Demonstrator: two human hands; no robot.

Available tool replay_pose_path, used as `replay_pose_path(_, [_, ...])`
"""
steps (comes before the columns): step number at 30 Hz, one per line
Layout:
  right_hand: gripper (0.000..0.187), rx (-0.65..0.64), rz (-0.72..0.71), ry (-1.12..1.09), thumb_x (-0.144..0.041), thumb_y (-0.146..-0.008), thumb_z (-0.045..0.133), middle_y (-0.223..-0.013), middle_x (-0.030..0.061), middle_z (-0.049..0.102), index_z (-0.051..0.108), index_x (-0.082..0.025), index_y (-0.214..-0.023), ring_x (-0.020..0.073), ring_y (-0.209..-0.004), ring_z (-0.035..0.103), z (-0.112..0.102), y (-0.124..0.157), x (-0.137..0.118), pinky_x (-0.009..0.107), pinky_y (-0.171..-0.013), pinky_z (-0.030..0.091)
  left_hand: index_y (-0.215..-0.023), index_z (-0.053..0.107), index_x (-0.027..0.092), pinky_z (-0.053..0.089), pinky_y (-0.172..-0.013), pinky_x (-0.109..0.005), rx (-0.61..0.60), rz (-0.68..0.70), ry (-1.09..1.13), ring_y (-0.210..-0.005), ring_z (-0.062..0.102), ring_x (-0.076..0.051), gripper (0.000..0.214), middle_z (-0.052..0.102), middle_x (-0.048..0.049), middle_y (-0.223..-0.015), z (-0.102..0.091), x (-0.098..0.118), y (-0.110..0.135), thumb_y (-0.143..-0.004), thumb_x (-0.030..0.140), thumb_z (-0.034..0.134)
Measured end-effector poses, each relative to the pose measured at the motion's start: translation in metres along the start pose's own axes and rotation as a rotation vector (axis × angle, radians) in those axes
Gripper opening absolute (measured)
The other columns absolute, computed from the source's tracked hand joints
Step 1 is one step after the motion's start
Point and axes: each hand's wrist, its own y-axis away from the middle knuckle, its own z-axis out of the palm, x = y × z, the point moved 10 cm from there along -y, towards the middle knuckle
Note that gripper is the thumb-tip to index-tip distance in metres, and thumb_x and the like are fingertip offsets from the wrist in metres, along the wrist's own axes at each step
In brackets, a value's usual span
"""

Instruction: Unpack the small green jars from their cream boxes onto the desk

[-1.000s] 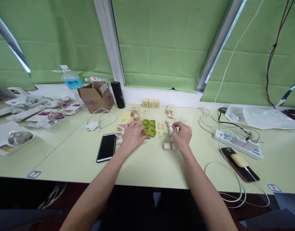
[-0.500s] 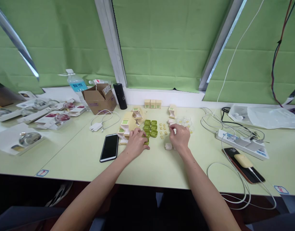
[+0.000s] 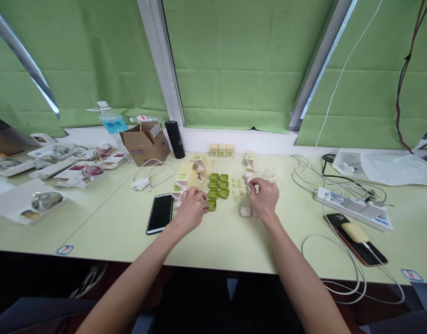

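Observation:
My left hand lies palm down with fingers apart and slightly curled. It is beside the nearest of several small green square trays, its fingertips at that tray's left edge. Under and behind this hand are opened cream cardboard boxes with green squares on them. My right hand is closed in a pinch; whatever lies between thumb and forefinger is too small to make out. Several tiny yellow pieces lie in rows between the hands. Pale pinkish blocks sit by my right hand, with clear domed pieces behind it.
Three closed cream boxes stand at the back, and another opened one is to their right. A phone lies left of my left hand. A black bottle and brown carton stand behind. Cables surround a power strip at right.
My left hand has drawn left, off the nearest green tray, uncovering more of it. My right hand stays pinched near the pinkish blocks. The view has shifted slightly.

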Motion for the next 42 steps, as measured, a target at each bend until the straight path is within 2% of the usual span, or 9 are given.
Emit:
replay_pose_path(5, [0.016, 0.015, -0.007, -0.015, -0.019, -0.086, 0.054, -0.077, 0.0016, 0.075, 0.068, -0.022, -0.079, 0.0186, -0.067, 0.058, 0.000, 0.001, 0.000, 0.034, -0.077, 0.033, -0.080, 0.081, 0.023, 0.036, -0.090, -0.051, -0.026, -0.006, -0.114, -0.116, 0.045, -0.034, 0.026, 0.070, -0.0117, -0.109, 0.006, 0.005, -0.002, -0.093, 0.014, 0.061])
replay_pose_path(9, [0.017, 0.035, 0.015, -0.017, -0.021, -0.086, 0.054, -0.078, 0.0020, 0.075, 0.069, -0.022, -0.081, 0.0186, -0.066, 0.058, -0.003, 0.000, 0.004, 0.035, -0.077, 0.034, -0.089, 0.080, 0.024, 0.037, -0.090, -0.051, -0.026, -0.021, -0.106, -0.116, 0.047, -0.034, 0.020, 0.071, -0.0105, -0.112, 0.000, 0.001, -0.001, -0.090, 0.012, 0.064])
replay_pose_path(18, [0.020, 0.106, 0.267, -0.211, -0.029, -0.090, 0.050, -0.076, 0.0014, 0.075, 0.068, -0.022, -0.091, 0.0179, -0.062, 0.060, -0.021, -0.006, 0.030, 0.034, -0.076, 0.044, -0.094, 0.076, 0.023, 0.037, -0.091, -0.053, 0.179, -0.054, -0.172, -0.117, 0.047, -0.036, 0.026, 0.075, -0.0103, -0.110, -0.064, -0.020, -0.007, -0.096, 0.016, 0.051])
replay_pose_path(22, [0.018, -0.082, 0.149, -0.195, -0.032, -0.093, 0.052, -0.069, -0.0003, 0.070, 0.069, -0.023, -0.090, 0.0174, -0.061, 0.058, -0.024, 0.011, -0.007, 0.029, -0.065, 0.040, -0.099, 0.075, 0.025, 0.038, -0.093, -0.055, 0.228, -0.044, -0.201, -0.118, 0.047, -0.036, 0.025, 0.075, -0.0094, -0.110, -0.083, -0.027, -0.032, -0.098, 0.022, 0.050])
replay_pose_path(26, [0.014, -0.467, -0.136, -0.034, -0.024, -0.094, 0.056, -0.074, 0.0020, 0.074, 0.066, -0.022, -0.085, 0.0168, -0.065, 0.064, -0.006, 0.072, -0.061, 0.029, -0.061, 0.030, -0.107, 0.075, 0.026, 0.039, -0.096, -0.055, 0.209, -0.089, -0.212, -0.120, 0.046, -0.038, 0.024, 0.074, -0.0104, -0.109, -0.088, -0.041, -0.076, -0.096, 0.024, 0.053])
replay_pose_path(29, [0.011, -0.705, -0.254, 0.119, -0.023, -0.092, 0.062, -0.070, 0.0015, 0.072, 0.062, -0.021, -0.081, 0.0160, -0.059, 0.061, 0.014, 0.127, -0.074, 0.031, -0.057, 0.020, -0.120, 0.070, 0.022, 0.039, -0.098, -0.055, 0.146, -0.121, -0.257, -0.123, 0.045, -0.038, 0.031, 0.072, -0.0132, -0.116, -0.079, -0.050, -0.117, -0.096, 0.024, 0.052])
replay_pose_path(32, [0.011, -0.766, -0.343, 0.138, -0.023, -0.092, 0.062, -0.075, 0.0015, 0.072, 0.058, -0.021, -0.081, 0.0165, -0.062, 0.061, 0.024, 0.155, -0.079, 0.033, -0.057, 0.017, -0.134, 0.062, 0.017, 0.039, -0.100, -0.054, 0.063, -0.104, -0.348, -0.126, 0.043, -0.039, 0.041, 0.068, -0.0176, -0.124, -0.058, -0.053, -0.158, -0.095, 0.022, 0.052])
replay_pose_path(38, [0.013, -0.716, -0.396, 0.101, -0.020, -0.092, 0.060, -0.076, 0.0007, 0.069, 0.055, -0.021, -0.081, 0.0162, -0.063, 0.059, 0.024, 0.159, -0.081, 0.034, -0.057, 0.017, -0.138, 0.053, 0.010, 0.036, -0.103, -0.049, -0.064, -0.087, -0.480, -0.130, 0.041, -0.039, 0.048, 0.058, -0.0230, -0.131, 0.001, -0.055, -0.228, -0.091, 0.019, 0.057])
replay_pose_path(42, [0.012, -0.712, -0.397, 0.104, -0.020, -0.090, 0.061, -0.075, 0.0001, 0.069, 0.053, -0.022, -0.081, 0.0167, -0.062, 0.059, 0.024, 0.159, -0.083, 0.034, -0.057, 0.016, -0.145, 0.046, 0.006, 0.033, -0.108, -0.050, -0.077, -0.119, -0.448, -0.136, 0.039, -0.040, 0.062, 0.053, -0.0268, -0.139, 0.037, -0.057, -0.262, -0.086, 0.016, 0.061])
